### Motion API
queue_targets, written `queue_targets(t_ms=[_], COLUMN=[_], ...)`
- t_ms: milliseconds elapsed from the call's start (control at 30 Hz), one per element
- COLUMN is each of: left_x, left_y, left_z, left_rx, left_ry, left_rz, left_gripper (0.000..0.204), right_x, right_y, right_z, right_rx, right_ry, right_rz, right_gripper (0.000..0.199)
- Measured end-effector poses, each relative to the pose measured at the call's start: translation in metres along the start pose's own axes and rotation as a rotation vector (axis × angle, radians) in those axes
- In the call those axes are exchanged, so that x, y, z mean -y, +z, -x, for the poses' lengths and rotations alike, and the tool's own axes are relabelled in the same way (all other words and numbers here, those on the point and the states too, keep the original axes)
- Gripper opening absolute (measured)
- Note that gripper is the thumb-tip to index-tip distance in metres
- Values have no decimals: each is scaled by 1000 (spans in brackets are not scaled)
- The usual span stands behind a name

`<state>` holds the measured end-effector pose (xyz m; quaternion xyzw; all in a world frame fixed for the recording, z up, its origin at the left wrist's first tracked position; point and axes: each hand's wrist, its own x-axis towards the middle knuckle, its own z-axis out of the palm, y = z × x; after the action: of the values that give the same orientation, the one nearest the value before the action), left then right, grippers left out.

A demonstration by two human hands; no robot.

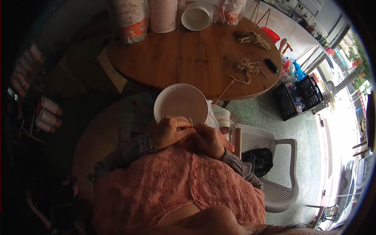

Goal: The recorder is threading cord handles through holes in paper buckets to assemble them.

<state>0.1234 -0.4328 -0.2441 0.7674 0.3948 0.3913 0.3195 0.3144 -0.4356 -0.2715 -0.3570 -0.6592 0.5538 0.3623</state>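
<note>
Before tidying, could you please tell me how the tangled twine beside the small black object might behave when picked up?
The tangled twine would probably be floppy, as its thin strands curl loosely. It is likely light, looking airy rather than packed. It might snag, since one strand trails toward the table's edge.

A brown wooden table, loaded along its far side and at its right end.
On the rounded table [156, 58] stand a plastic-wrapped stack [133, 21] of orange-patterned containers, a pale ribbed stack [163, 15] just beside it, a white round container [196, 18] with its opening showing, and a second wrapped stack [232, 11]. To the right lie a far tangle [254, 39] of tan strands and a near tangle [250, 68] (one loose strand trails to the table's near edge), with a black oblong object [271, 65] just beside the latter.
</note>
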Motion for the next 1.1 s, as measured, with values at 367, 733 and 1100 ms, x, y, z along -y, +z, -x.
queue_targets(t_ms=[367, 733, 1100], left_x=[2, -27, 3], left_y=[12, -6, -18], left_z=[3, -4, -28], left_rx=[-119, -185, -212], left_ry=[-32, 417, -21], left_rz=[-1, -130, 512], left_gripper=[12, 20, 13], right_x=[-5, 19, 7], right_y=[-2, -1, -32], right_z=[-1, -2, -1], right_rx=[55, -125, -221], right_ry=[-96, -585, -176], right_rz=[321, 475, 39], right_gripper=[18, 17, 35])
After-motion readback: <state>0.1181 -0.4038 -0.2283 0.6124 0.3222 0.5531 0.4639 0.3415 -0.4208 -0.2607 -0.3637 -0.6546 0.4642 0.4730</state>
